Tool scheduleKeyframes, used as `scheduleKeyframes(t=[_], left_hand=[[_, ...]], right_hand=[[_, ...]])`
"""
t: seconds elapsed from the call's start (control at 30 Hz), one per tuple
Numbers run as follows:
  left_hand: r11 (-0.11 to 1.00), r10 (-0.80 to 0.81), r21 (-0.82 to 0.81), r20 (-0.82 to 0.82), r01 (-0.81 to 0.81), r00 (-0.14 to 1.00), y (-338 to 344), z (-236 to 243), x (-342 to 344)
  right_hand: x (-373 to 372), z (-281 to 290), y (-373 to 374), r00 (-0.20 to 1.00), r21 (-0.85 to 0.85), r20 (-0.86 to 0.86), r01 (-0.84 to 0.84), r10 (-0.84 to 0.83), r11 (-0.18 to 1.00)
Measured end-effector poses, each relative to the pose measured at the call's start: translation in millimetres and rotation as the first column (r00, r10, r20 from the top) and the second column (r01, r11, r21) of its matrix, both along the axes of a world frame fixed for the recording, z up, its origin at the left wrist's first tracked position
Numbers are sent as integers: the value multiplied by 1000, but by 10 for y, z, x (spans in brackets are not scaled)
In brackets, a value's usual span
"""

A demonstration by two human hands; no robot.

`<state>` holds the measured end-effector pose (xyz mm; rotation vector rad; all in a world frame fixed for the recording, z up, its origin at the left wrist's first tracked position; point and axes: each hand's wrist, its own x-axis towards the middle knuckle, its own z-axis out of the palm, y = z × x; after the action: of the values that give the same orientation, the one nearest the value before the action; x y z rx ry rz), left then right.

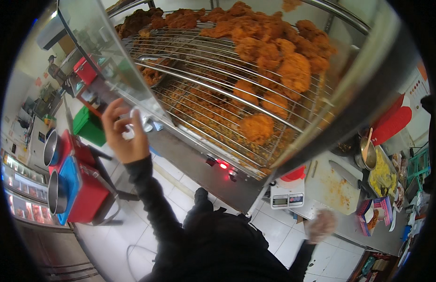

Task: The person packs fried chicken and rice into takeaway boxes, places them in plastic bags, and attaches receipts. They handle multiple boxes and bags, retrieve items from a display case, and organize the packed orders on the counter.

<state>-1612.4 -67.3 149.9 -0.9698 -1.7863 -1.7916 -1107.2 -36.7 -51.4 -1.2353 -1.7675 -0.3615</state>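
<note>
My left hand [126,134] is raised beside the glass panel [109,56] of a food warmer. Its fingers are bent and apart, with nothing evident in them; a whitish patch shows between them, and I cannot make out what it is. Low on the right, my right hand [321,225] is smeared by motion and seems to wear a clear plastic glove. It is nearest to the counter edge, below a cutting board [337,188]. Pieces of fried chicken [293,70] lie heaped on the warmer's wire rack [204,94], mostly at its back and right. Crumbs cover the tray under the rack.
A kitchen scale [287,200], a knife [345,174], a yellow-filled tray [382,174], a pan [367,155] and a checkered paper box [375,214] occupy the right counter. Red coolers [88,197] with metal bowls stand left, near a green bin [88,126]. A person [53,68] is far off.
</note>
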Motion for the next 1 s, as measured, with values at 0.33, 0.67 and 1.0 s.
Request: scheduleKeyframes(t=[0.33, 0.67, 1.0], left_hand=[[960, -209, -209, -91, 187, 974, 454, -306, -885], [971, -206, -159, -167, 180, 964, 477, -297, -1385], [938, -252, -291, -190, 191, 949, 325, -254, -1823]], right_hand=[[-4413, 1618, 979, 660, -71, -157, -749, 734, 659], [-6341, 1611, 1708, 711, -843, 227, -198, 666, 499], [-6573, 1359, 2421, 753, -812, 59, -346, 655, 471]])
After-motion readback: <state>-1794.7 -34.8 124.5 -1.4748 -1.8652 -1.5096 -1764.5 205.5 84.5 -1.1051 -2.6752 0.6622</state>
